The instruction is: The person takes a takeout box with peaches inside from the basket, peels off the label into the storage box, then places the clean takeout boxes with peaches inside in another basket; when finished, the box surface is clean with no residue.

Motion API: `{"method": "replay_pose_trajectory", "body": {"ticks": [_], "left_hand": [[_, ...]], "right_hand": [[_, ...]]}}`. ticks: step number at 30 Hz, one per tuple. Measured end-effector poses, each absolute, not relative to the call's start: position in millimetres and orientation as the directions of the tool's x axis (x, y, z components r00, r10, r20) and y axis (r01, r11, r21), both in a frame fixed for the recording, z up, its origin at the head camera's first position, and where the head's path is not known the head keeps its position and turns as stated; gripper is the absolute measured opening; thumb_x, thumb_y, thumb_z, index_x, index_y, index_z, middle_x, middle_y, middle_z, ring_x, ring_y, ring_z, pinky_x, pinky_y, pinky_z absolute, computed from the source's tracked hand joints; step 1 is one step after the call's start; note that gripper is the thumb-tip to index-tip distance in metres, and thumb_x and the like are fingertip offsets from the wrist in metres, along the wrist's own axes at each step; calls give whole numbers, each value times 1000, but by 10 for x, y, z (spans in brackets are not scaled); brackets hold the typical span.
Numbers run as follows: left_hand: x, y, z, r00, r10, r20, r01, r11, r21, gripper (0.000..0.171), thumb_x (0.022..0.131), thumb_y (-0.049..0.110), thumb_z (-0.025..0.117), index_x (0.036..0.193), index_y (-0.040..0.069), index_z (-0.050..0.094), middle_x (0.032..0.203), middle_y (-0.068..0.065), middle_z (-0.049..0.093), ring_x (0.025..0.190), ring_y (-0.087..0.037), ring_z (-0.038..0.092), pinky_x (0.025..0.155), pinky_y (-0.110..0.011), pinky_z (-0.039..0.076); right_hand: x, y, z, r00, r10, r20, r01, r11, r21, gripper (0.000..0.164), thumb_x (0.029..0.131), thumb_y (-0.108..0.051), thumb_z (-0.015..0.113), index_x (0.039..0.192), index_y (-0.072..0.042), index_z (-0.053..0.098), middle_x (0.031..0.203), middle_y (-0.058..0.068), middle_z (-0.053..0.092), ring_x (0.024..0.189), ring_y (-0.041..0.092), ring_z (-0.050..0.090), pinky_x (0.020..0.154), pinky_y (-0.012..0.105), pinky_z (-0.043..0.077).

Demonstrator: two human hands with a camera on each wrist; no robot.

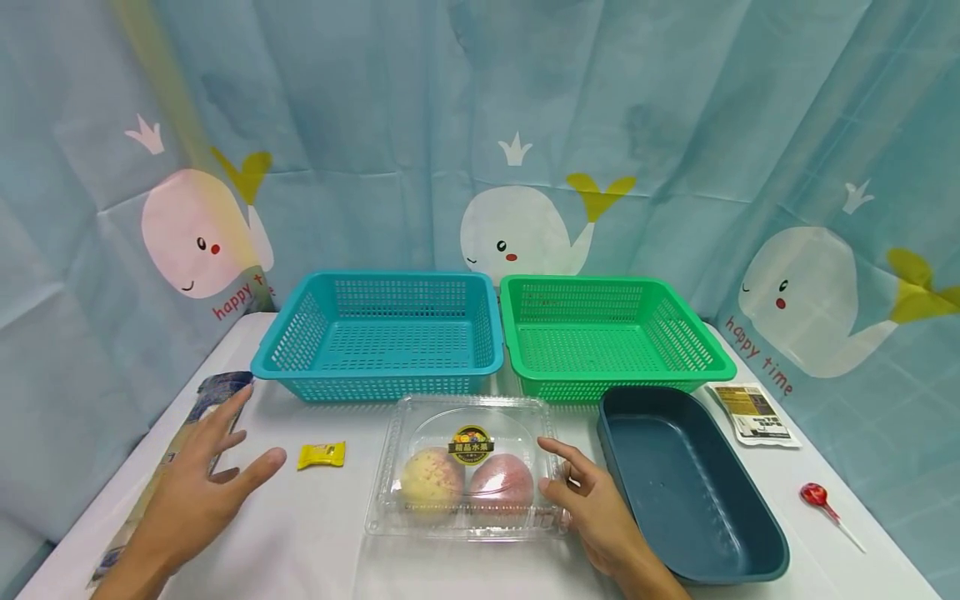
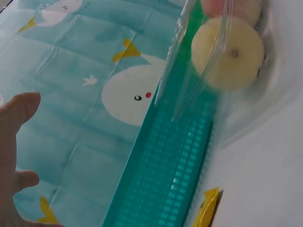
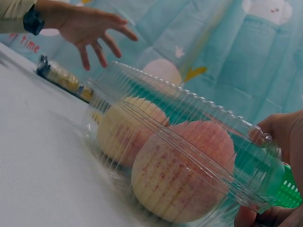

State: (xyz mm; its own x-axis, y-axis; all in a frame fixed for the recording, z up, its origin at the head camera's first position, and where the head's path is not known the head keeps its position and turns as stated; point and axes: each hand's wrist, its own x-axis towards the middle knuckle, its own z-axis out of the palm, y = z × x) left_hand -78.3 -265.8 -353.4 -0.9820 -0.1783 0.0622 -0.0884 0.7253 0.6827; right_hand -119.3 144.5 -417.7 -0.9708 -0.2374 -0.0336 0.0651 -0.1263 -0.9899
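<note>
A clear plastic fruit box [image 1: 390, 492] with a lid sits at the front middle of the table. Inside lie two peaches, one yellowish [image 1: 432, 481] and one pinker [image 1: 501, 483]; the right wrist view shows both close up through the lid. My right hand [image 1: 592, 508] grips the box's right edge between thumb and fingers. Spread and holding nothing, my left hand [image 1: 198, 483] hovers at the left, also visible in the right wrist view. Near it are a small yellow-wrapped packet [image 1: 322, 455] and a long patterned bag [image 1: 161, 475], partly hidden beneath the hand.
Behind the box stand a blue basket [image 1: 382, 387] and a green basket [image 1: 600, 388], side by side. A dark blue tub [image 1: 675, 483] is right of my right hand. Farther right lie a flat food packet [image 1: 753, 414] and a red lollipop [image 1: 815, 495]. A whale-print curtain [image 1: 390, 108] hangs behind.
</note>
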Motion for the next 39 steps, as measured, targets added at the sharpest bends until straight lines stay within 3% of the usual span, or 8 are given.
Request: {"method": "replay_pose_trajectory", "body": {"ticks": [8, 17, 23, 29, 34, 39], "left_hand": [[-751, -2459, -3622, -996, -61, 59, 12, 588, 809, 83, 96, 34, 61, 156, 31, 3, 158, -22, 0, 124, -57, 35, 78, -65, 47], [-821, -2222, -3722, -998, 8, -61, -55, 341, 938, 77, 97, 28, 61, 156, 34, 11, 154, -27, 9, 124, -55, 37, 75, -52, 54], [-881, -2065, -3763, -989, 25, -145, -134, 260, 956, 74, 96, 31, 61, 155, 33, 17, 154, -26, 15, 123, -53, 41, 73, -49, 55], [-953, -1947, -3830, -988, 63, -144, -130, 190, 973, 68, 96, 29, 61, 153, 33, 24, 153, -25, 18, 125, -56, 36, 70, -51, 56], [-1005, -1868, -3898, -983, 101, -153, -140, 127, 982, 65, 96, 28, 60, 152, 34, 27, 152, -25, 20, 128, -59, 29, 67, -56, 54], [-1054, -1798, -3937, -978, 99, -184, -168, 149, 974, 66, 94, 33, 62, 151, 37, 27, 151, -24, 24, 128, -59, 28, 64, -57, 53]], "right_hand": [[-1192, 1452, -4179, -971, -236, -35, 64, -117, -991, 56, 88, 0, 66, 140, -4, 48, 109, 22, 39, 92, 26, 51, 75, 41, 50], [-1188, 1450, -4173, -970, -241, -32, 62, -117, -991, 56, 87, 0, 66, 140, -3, 47, 111, 22, 38, 90, 25, 50, 75, 39, 49], [-1196, 1456, -4187, -969, -244, -39, 70, -119, -990, 57, 87, -2, 67, 141, -4, 47, 112, 25, 39, 91, 26, 50, 74, 40, 50], [-1206, 1465, -4201, -967, -251, -41, 75, -125, -989, 56, 88, -3, 67, 141, -7, 48, 118, 27, 39, 95, 27, 52, 75, 42, 51], [-1195, 1461, -4187, -967, -253, -39, 72, -125, -990, 56, 88, -2, 66, 141, -5, 47, 110, 23, 40, 92, 26, 51, 74, 40, 51], [-1187, 1451, -4181, -968, -248, -36, 67, -121, -990, 57, 88, 0, 66, 141, -4, 47, 106, 18, 37, 88, 24, 49, 72, 37, 50]]}}
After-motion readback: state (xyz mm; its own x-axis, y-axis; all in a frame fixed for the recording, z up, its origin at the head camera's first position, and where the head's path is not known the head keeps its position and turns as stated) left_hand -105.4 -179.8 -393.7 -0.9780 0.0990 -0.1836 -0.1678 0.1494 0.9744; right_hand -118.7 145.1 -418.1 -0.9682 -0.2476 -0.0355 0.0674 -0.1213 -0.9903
